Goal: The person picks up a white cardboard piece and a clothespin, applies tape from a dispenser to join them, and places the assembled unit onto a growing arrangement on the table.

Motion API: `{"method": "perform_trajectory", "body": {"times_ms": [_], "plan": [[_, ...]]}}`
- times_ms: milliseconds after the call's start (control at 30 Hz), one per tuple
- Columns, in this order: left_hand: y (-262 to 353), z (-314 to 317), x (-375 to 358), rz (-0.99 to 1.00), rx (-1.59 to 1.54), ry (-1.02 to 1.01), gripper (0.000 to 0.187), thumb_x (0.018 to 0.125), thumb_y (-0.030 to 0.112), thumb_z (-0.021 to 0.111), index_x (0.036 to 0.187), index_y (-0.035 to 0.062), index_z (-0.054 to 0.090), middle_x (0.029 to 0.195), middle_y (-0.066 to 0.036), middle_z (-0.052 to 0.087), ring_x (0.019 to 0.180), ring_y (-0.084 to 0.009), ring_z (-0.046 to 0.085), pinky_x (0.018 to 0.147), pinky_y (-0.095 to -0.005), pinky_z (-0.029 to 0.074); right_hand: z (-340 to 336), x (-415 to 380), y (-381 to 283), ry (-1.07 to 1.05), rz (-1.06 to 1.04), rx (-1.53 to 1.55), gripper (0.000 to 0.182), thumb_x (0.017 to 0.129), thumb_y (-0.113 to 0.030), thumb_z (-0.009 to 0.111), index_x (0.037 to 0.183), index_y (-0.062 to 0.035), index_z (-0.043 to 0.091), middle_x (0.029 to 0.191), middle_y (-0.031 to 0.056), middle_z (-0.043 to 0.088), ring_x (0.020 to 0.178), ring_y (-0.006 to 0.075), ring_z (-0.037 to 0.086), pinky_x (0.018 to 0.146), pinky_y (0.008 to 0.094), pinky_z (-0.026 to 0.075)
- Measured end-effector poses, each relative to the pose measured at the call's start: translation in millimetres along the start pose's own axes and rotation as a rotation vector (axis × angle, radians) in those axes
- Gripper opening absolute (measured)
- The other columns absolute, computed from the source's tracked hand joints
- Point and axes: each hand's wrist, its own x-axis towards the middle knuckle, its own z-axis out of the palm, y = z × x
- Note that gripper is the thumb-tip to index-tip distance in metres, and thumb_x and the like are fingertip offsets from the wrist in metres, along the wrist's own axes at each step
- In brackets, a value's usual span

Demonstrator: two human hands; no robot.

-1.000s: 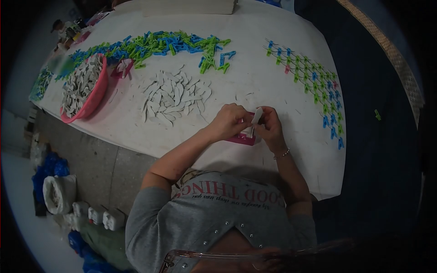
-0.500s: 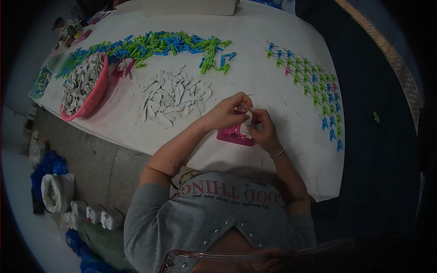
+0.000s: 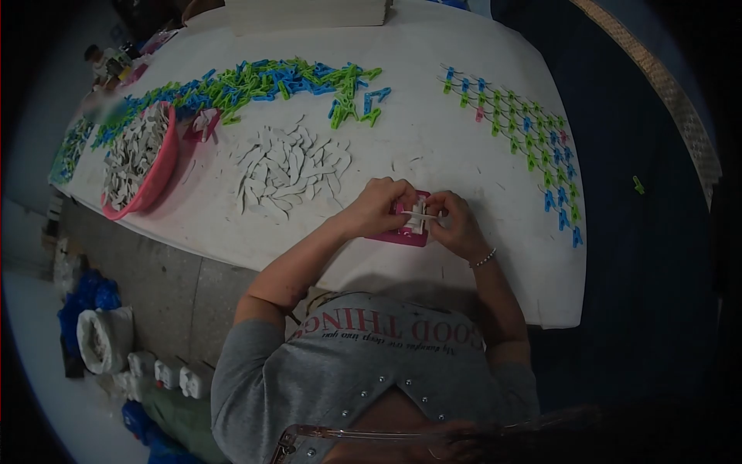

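Head view: a person seated at a white-covered table (image 3: 464,286) works with both hands over a small pink block (image 3: 402,234) lying near the table's front edge. The left hand (image 3: 379,206) curls over the block's left side, fingers bent and resting on it, while the right hand (image 3: 456,223) pinches a pale clip piece (image 3: 418,216) between thumb and fingertips, held just above the block between the two hands. Beside the left forearm lies a loose pile of pale clip pieces (image 3: 287,168), with a pink basin (image 3: 158,172) of more pieces farther left. Blue and green clothespins (image 3: 255,81) stretch along the far side, and neat rows of assembled clothespins (image 3: 525,139) lie to the right.
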Motion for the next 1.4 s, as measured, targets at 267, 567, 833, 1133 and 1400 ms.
{"method": "perform_trajectory", "body": {"times_ms": [267, 567, 833, 1133, 1400], "plan": [[9.9, 14.9, 12.5, 0.081, 0.039, -0.004, 0.023, 0.064, 0.009, 0.068, 0.084, 0.0067, 0.057, 0.075, -0.005, 0.061, 0.068, -0.0243, 0.057, 0.062, -0.0370, 0.044, -31.5, 6.2, -22.1, -0.037, 0.079, -0.079, 0.039, 0.070, -0.004, 0.061, 0.108, -0.0065, 0.053, 0.085, 0.0045, 0.055, 0.079, 0.0177, 0.051, 0.077, 0.0314, 0.044], [-5.0, -11.0, 7.4, -0.124, -0.361, 0.300, 0.026, 0.069, 0.005, 0.068, 0.092, 0.0053, 0.055, 0.080, -0.006, 0.062, 0.077, -0.0205, 0.061, 0.071, -0.0301, 0.046, -31.1, 86.1, 6.0, -0.180, 0.107, 0.106, 0.045, 0.078, -0.005, 0.057, 0.123, -0.0078, 0.051, 0.111, 0.0090, 0.058, 0.102, 0.0176, 0.055, 0.091, 0.0308, 0.044], [-18.0, -38.0, -1.9, -0.127, -0.366, 0.368, 0.033, 0.073, 0.002, 0.069, 0.100, 0.0055, 0.049, 0.090, 0.001, 0.049, 0.083, -0.0099, 0.043, 0.079, -0.0239, 0.038, 63.3, 179.8, 40.3, -0.347, -0.105, -0.822, 0.046, 0.087, -0.025, 0.055, 0.131, -0.0135, 0.049, 0.126, 0.0163, 0.051, 0.116, 0.0351, 0.049, 0.097, 0.0429, 0.040], [-25.2, -42.0, -4.5, -0.218, -0.619, 0.395, 0.036, 0.074, 0.001, 0.067, 0.105, 0.0072, 0.049, 0.089, 0.002, 0.053, 0.084, -0.0070, 0.048, 0.079, -0.0236, 0.039, 34.0, 169.0, 39.9, 0.159, -0.126, -0.647, 0.023, 0.080, -0.031, 0.065, 0.077, -0.0083, 0.064, 0.077, 0.0069, 0.065, 0.079, 0.0283, 0.059, 0.072, 0.0407, 0.046], [-25.8, -35.7, -5.2, -0.233, -1.008, 0.187, 0.037, 0.077, -0.004, 0.063, 0.108, 0.0077, 0.046, 0.087, 0.004, 0.052, 0.079, -0.0041, 0.048, 0.075, -0.0194, 0.039, -24.3, 61.7, -27.9, 0.185, 0.096, 0.250, 0.021, 0.081, -0.002, 0.067, 0.098, -0.0039, 0.055, 0.088, 0.0017, 0.058, 0.082, 0.0084, 0.053, 0.080, 0.0246, 0.044]]}}
